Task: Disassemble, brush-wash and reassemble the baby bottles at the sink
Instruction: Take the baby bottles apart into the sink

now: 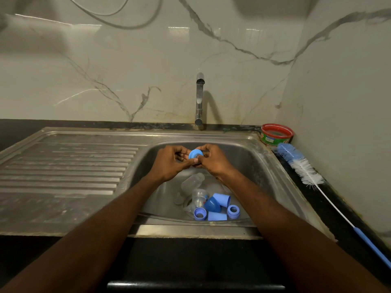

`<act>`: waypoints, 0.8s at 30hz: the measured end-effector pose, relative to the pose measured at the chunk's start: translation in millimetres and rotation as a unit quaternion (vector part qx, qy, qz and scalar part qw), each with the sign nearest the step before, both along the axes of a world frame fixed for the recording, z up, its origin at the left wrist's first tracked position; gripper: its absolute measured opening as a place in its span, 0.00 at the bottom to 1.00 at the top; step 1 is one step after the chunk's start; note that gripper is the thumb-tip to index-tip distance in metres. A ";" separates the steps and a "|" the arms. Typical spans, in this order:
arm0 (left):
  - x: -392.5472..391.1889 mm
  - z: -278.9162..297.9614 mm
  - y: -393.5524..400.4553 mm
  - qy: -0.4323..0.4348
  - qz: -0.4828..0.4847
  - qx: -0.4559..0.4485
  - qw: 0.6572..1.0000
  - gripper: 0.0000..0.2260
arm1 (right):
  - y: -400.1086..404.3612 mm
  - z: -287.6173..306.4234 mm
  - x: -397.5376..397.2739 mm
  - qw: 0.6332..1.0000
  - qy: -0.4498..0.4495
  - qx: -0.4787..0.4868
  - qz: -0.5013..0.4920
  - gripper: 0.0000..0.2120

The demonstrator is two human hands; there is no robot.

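Frame centre, above the sink (264,166) basin: left hand (169,163) and right hand (215,161) both pinching 1 blue collar ring (195,154), fingers curled on its rim. Clear bottles (191,182), blue caps (222,199), 2 rings (200,213) lie in basin bottom. Bottle brush (304,170) on right counter, near red tub (276,134). Tap (199,98) off.

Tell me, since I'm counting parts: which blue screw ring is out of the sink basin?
The blue ring held between both hands' fingers, above the basin; the two others lie on the sink floor.

tub (275,136) label perhaps unreadable
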State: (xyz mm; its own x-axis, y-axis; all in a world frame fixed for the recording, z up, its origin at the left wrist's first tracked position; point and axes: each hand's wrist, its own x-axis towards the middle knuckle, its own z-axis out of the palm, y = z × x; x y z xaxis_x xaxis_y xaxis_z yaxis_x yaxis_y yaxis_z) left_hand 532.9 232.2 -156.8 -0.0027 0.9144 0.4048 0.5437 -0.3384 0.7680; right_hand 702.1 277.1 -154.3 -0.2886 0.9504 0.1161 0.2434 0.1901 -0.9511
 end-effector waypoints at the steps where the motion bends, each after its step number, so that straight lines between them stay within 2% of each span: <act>1: 0.1 -0.6 0.3 0.000 0.000 0.001 1.000 0.14 | 0.0 -0.6 -1.0 1.000 -0.010 0.010 -0.008 0.10; 7: 0.3 0.0 0.2 0.032 0.006 0.035 0.999 0.13 | -1.3 2.7 -2.3 0.994 -0.081 0.066 -0.032 0.13; 14: 0.3 1.1 3.0 0.045 -0.030 0.041 0.998 0.12 | -7.2 2.9 -1.5 0.980 -0.132 0.124 -0.084 0.15; 18: 9.8 -0.6 2.7 0.063 0.002 0.087 0.994 0.10 | -5.5 2.1 1.5 0.977 -0.120 0.146 -0.096 0.13; 22: 6.0 -4.7 4.4 0.044 0.018 0.036 0.998 0.11 | -2.7 -1.9 3.9 0.981 -0.105 0.148 -0.071 0.13; 24: 4.0 -4.0 5.2 -0.035 0.004 -0.026 0.999 0.11 | -3.9 -1.2 3.4 0.980 -0.091 0.167 -0.053 0.12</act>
State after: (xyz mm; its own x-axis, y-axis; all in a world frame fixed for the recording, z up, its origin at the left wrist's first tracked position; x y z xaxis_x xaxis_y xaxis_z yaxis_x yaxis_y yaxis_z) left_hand 536.9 237.5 -160.9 -0.0359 0.9343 0.3547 0.4912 -0.2926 0.8204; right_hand 705.5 273.2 -155.5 -0.2357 0.8935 0.3822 0.4391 0.4488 -0.7783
